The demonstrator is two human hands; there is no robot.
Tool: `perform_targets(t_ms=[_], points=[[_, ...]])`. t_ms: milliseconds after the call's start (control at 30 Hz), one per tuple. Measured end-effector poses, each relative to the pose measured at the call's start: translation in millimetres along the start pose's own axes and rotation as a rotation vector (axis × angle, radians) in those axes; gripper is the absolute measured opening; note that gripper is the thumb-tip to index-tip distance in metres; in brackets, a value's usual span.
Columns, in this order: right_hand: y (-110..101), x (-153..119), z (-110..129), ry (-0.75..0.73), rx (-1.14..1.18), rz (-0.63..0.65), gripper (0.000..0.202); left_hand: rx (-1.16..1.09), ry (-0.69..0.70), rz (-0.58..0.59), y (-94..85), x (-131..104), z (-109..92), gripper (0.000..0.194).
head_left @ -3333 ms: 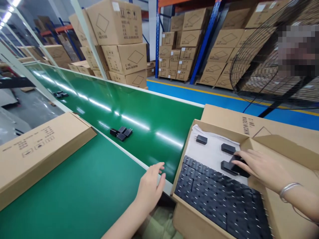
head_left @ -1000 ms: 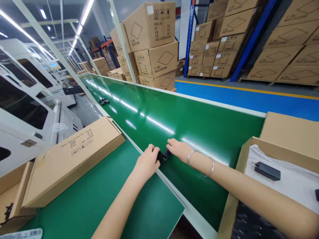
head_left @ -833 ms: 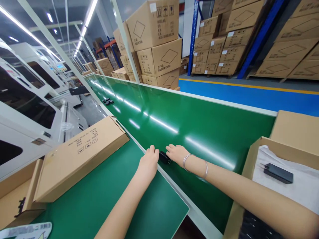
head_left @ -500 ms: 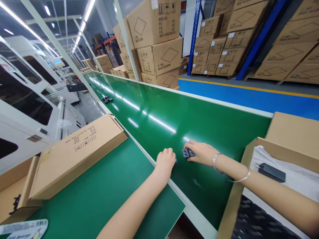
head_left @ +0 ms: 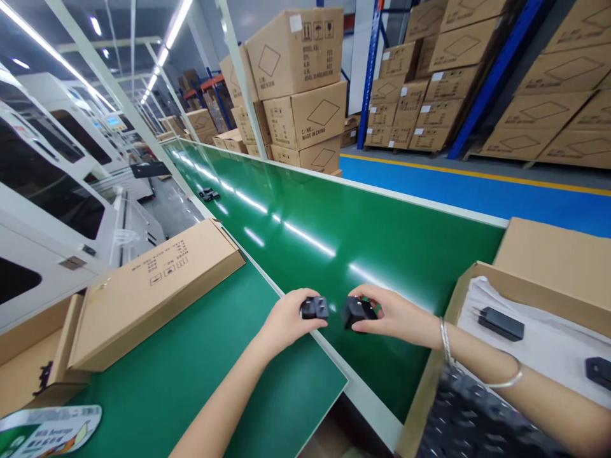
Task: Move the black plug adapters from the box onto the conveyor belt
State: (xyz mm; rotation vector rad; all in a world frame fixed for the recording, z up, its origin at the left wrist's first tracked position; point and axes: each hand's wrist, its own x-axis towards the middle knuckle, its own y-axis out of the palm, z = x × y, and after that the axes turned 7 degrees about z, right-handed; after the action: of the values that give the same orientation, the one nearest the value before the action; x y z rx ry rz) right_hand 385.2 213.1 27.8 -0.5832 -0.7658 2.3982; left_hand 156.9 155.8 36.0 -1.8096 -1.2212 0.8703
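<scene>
My left hand (head_left: 285, 321) pinches a small black power adapter (head_left: 321, 308) over the inner edge of the green conveyor belt, with its prongs facing right. Across a narrow gap, my right hand (head_left: 403, 319) is closed on dark power adapters (head_left: 356, 312), seemingly two; fingers partly cover them. Under my right forearm stands an open cardboard carton (head_left: 453, 312) lined with white sheeting. On that lining lie a black adapter (head_left: 501, 323) with prongs to the left and another dark adapter (head_left: 600, 372) at the right edge.
Several black pieces (head_left: 209, 194) lie far up the green belt (head_left: 296, 210). A long closed carton (head_left: 157, 286) rests on the green side table (head_left: 191, 356), beside an open box (head_left: 35, 356) and a printed pouch (head_left: 52, 432). Stacked cartons (head_left: 305, 114) stand behind the belt.
My left hand has turned and now shows an adapter in its grip. My right hand has moved slightly down, its adapters now more visible. The view has shifted a little, showing more of the carton.
</scene>
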Motion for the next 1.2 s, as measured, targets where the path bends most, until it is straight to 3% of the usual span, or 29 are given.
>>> perform_targets(t_ms=[100, 200, 267, 433, 600, 800, 933, 1033, 1133, 1200], points=[[24, -3, 35, -0.072, 0.083, 0.01, 0.034, -0.433, -0.114, -0.166, -2.6, -53, 5, 0.034], [52, -1, 60, -0.101, -0.034, 0.049, 0.035, -0.53, -0.175, -0.21, 9.5, -93, 7, 0.034], [68, 1, 67, -0.108, -0.132, 0.069, 0.036, -0.494, -0.182, -0.207, 20.4, -105, 8, 0.036], [86, 3, 62, -0.103, -0.274, 0.127, 0.036, -0.318, -0.165, -0.215, 37.9, -104, 12, 0.039], [80, -3, 59, -0.093, -0.311, 0.143, 0.038, -0.279, -0.139, -0.243, 37.3, -102, 13, 0.041], [78, -7, 58, -0.126, -0.352, 0.103, 0.031, -0.262, -0.185, -0.146, 37.0, -109, 7, 0.047], [82, -4, 66, -0.252, -0.484, 0.043, 0.048, -0.395, -0.165, -0.09, 38.3, -111, 7, 0.061], [89, 3, 78, -0.376, -0.617, 0.022, 0.048, -0.521, -0.138, -0.037, 33.3, -118, 13, 0.076], [96, 13, 89, -0.44, -0.766, 0.014, 0.053, -0.693, -0.14, 0.01, 24.7, -127, 26, 0.064], [101, 19, 93, -0.446, -0.849, 0.005, 0.056, -0.794, -0.167, -0.035, 20.7, -128, 34, 0.047]])
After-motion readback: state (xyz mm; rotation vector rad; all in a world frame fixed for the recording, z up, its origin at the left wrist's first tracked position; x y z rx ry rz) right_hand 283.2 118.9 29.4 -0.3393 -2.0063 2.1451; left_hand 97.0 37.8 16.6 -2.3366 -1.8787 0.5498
